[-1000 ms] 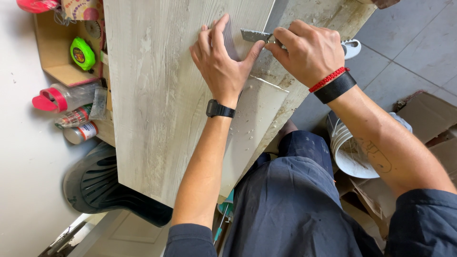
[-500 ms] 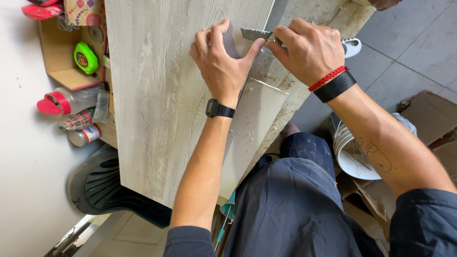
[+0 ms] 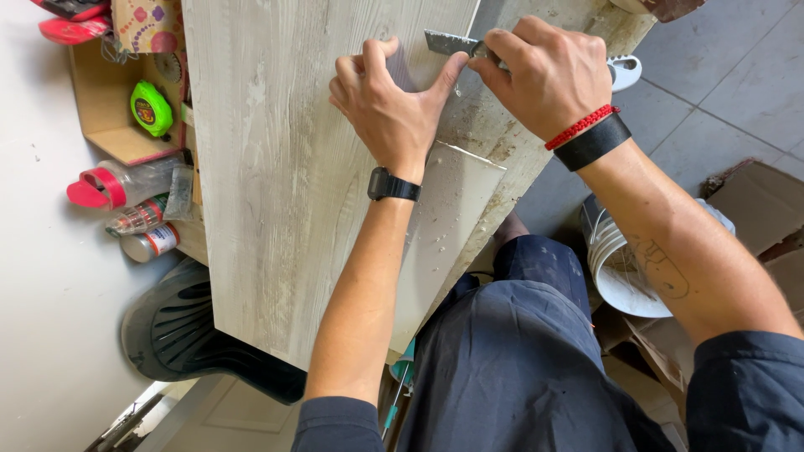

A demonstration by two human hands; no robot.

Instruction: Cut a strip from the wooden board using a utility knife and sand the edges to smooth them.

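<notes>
A person's left hand [image 3: 394,113] presses flat, fingers spread and thumb angled out, on a long pale grey wood-grain plank [image 3: 293,184] that runs away from the camera; its grip is open, holding nothing. A black wristwatch [image 3: 392,186] circles that wrist, and the bare forearm reaches up from a dark blue sleeve. Just beside the thumb, the right hand [image 3: 548,79] is curled into a closed grip around a silver metal utility knife [image 3: 452,42], whose blade end lies at the plank's right edge. A red cord bracelet and a black band [image 3: 593,141] sit on the right wrist. The plank rests on a rough, stained board tabletop [image 3: 536,142], above the person's dark trousers. To the left, an open brown cardboard box [image 3: 100,109] holds a green and yellow tape measure [image 3: 151,107]. Below it lie a clear plastic bottle with a red cap [image 3: 113,186] and a small can with a red and white label [image 3: 149,243]. A white plastic bucket [image 3: 615,268] stands on the grey tiled floor at right, near flattened brown cardboard [image 3: 754,218].
</notes>
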